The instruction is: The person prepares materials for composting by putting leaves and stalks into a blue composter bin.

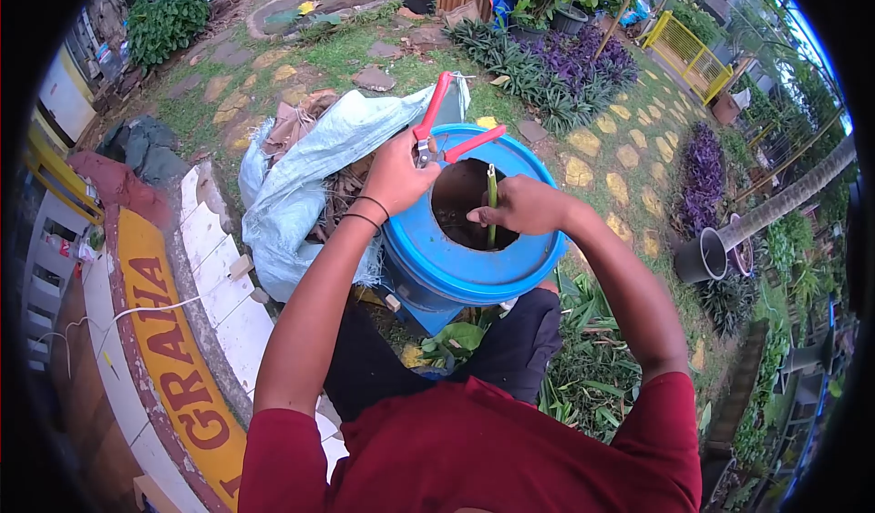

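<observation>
My left hand (398, 174) is closed around one side of a pair of red-handled pruning shears (436, 103). Their two handles are spread wide apart, and my fingers hide part of the metal head. In my right hand (533, 205) a green plant stem (492, 185) is pinched upright, its pale cut end on top. The stem's lower part reaches into the round hole of a blue plastic bin (415, 235), which stands between my knees. Dark inside, the bin does not show its contents clearly.
Left of the bin slumps a pale blue woven sack (287, 203) with dry brown leaves. A low curved wall with yellow lettering (178, 358) runs along the left. Cut leaves (592, 376) lie at lower right. Behind are stepping stones (579, 171) and purple plants (583, 66).
</observation>
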A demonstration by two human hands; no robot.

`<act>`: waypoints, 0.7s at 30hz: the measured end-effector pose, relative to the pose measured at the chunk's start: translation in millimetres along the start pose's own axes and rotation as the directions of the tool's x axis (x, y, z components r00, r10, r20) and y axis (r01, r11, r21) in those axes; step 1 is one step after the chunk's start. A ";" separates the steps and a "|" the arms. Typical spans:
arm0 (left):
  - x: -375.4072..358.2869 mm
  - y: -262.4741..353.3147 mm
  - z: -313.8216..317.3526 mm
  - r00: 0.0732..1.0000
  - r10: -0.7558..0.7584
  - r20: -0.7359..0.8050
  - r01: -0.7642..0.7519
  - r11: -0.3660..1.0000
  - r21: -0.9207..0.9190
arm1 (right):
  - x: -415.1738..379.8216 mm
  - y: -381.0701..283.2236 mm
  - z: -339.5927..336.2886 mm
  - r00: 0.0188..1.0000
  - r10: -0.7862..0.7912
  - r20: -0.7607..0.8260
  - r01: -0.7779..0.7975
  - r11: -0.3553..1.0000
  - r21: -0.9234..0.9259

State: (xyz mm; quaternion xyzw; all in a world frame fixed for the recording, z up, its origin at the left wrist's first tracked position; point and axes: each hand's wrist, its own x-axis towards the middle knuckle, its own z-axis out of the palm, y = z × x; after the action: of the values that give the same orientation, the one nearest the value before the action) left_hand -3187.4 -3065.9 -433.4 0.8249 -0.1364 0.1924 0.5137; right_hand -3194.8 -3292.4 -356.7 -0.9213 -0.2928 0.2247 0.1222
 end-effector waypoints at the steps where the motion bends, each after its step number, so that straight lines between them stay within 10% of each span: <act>1: 1.0 -1.1 0.3 1.000 -0.003 0.007 0.003 1.000 0.003 | -6.1 -14.6 -13.2 0.998 0.030 0.050 -0.026 0.996 -0.085; 4: 1.1 -1.5 1.1 1.000 -0.006 0.009 0.006 0.999 -0.047 | -23.9 -23.8 -44.8 0.983 -0.149 -0.106 0.146 0.989 -0.036; 7: 1.4 5.3 -2.5 0.997 -0.072 0.037 0.071 0.997 0.011 | -37.0 -39.2 -81.0 0.990 -0.012 -0.139 0.003 0.998 -0.069; 17: 4.4 -9.5 5.8 0.998 -0.056 -0.003 0.055 0.988 -0.145 | 17.3 8.3 -7.4 0.995 -0.055 0.087 0.059 0.997 -0.042; 21: 5.5 -5.6 2.7 0.998 -0.061 -0.028 0.057 0.990 -0.130 | -34.6 -30.1 -83.8 0.985 -0.115 -0.125 0.127 0.988 0.087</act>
State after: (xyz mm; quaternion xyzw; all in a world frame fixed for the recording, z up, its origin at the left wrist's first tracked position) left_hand -3179.6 -3066.0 -436.4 0.7904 -0.1160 0.1811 0.5736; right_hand -3193.9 -3296.8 -261.3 -0.9068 -0.3294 0.1748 0.1968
